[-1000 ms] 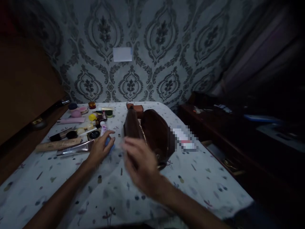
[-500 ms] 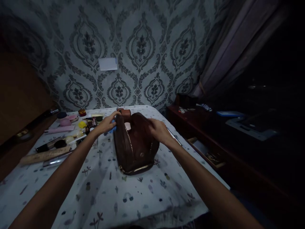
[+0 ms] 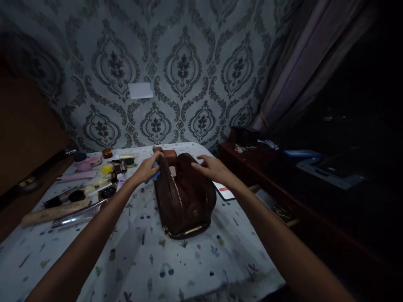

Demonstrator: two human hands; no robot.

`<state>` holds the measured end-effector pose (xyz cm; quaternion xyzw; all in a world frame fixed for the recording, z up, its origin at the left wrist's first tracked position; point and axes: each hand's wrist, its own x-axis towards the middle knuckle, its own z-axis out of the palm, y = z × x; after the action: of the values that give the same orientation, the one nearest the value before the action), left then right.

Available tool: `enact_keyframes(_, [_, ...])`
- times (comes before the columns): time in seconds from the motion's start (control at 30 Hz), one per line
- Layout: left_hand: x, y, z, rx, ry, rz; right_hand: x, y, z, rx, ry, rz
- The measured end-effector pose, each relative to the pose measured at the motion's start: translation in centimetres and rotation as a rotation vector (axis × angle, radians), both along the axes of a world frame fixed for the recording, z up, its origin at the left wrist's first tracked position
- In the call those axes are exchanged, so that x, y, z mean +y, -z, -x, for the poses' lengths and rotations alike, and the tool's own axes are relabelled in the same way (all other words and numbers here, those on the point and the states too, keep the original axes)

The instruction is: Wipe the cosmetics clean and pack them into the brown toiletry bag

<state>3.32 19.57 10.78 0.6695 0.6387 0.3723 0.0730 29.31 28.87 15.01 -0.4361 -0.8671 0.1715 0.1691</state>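
A brown leather cosmetic bag with a gold zip stands unzipped on the cloth-covered table. Its left upper edge is pinched by my left hand, and something blue shows just beneath those fingers. My right hand hovers by the bag's right upper edge, thumb and fingers apart, with nothing seen in it. Between the walls a small pale item is partly visible; the rest of the dark interior is hard to make out. A tan strap sticks up at the bag's far end.
Several cosmetics lie on the left, among them a pink tube, a silver tube and a yellow piece. A phone or tablet with a lit screen rests right of the bag. Beyond the table stands an open drawer.
My right hand has let go of the bag's right edge and its fingers have spread. The bag has shifted slightly right in view, and more of the lit screen shows.
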Motion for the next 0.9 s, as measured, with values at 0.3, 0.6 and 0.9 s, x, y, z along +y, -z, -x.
enact_keyframes(0.3, [-0.5,1.2,-0.3,-0.063,-0.012,-0.074,9.6,-0.2,14.0,0.131,-0.180,0.421])
enact_keyframes(0.6, [0.6,1.0,-0.1,-0.084,0.028,-0.099,13.1,2.8,16.9,0.445,-0.152,0.669])
enact_keyframes(0.9, [1.6,0.5,0.0,-0.091,0.018,-0.116,13.4,2.6,16.6,0.595,-0.082,0.709])
